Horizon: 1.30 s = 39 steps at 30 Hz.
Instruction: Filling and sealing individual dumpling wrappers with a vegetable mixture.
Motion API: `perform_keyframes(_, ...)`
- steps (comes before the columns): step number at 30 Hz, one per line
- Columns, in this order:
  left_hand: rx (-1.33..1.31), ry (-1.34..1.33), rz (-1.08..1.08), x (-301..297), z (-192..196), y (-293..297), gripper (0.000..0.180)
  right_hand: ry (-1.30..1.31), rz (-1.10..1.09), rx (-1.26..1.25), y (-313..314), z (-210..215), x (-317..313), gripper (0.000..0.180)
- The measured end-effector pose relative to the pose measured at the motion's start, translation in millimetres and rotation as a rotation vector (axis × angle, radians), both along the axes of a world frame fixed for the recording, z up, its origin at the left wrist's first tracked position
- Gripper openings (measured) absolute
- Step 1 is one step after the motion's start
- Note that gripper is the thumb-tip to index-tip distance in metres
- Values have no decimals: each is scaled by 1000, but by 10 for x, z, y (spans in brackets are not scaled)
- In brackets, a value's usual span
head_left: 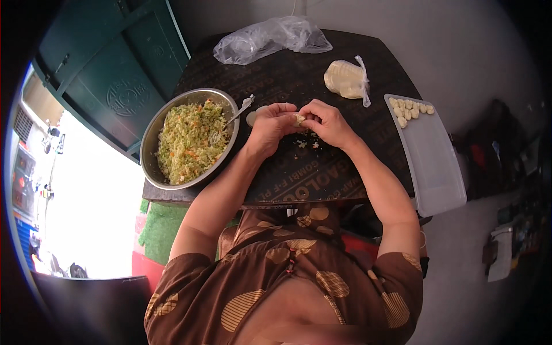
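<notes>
Brown cloth made up the shirt, soft and loose, scattered with striped tan ovals. Past it stood the table, dark, its top covered in faded print, and on its left side sat the bowl, round, of shiny metal with a rolled rim. Shredded mix heaped it, green and pale with orange flecks, a utensil leaning out over the rim.

Just right of the bowl, the person's left hand had its thumb and fingers closed narrowly on a small piece of dough; the right hand pinched the same soft, pale lump from the other side. Moist crumbs lay beneath them.

Farther from the person than the bowl, and to its right, rested a pale lump in a knotted plastic bag, smooth and rounded, and a crumpled clear sheet. Well right of the bowl, a long translucent tray bore plump, whitish balls clustered at its far end.
</notes>
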<state>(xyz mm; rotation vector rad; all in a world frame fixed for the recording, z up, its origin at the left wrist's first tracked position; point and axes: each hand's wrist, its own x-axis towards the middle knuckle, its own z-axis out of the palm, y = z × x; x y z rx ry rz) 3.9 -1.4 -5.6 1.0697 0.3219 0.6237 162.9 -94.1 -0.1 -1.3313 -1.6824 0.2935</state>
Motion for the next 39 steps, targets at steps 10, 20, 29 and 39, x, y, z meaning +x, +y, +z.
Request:
perform_keyframes(10, 17, 37, 92, 17, 8, -22, 28, 8, -71, 21, 17, -24, 26, 27)
perform_keyframes(20, 21, 75, 53, 13, 77, -74, 25, -11, -52, 108, 47, -124, 8, 18)
perform_keyframes(29, 41, 133, 99, -5, 20, -4, 23, -109, -72, -15, -49, 63, -17, 30)
perform_keyframes(39, 8, 84, 52, -2, 109, -95, 27, -82, -143, 39, -91, 167, 125, 24)
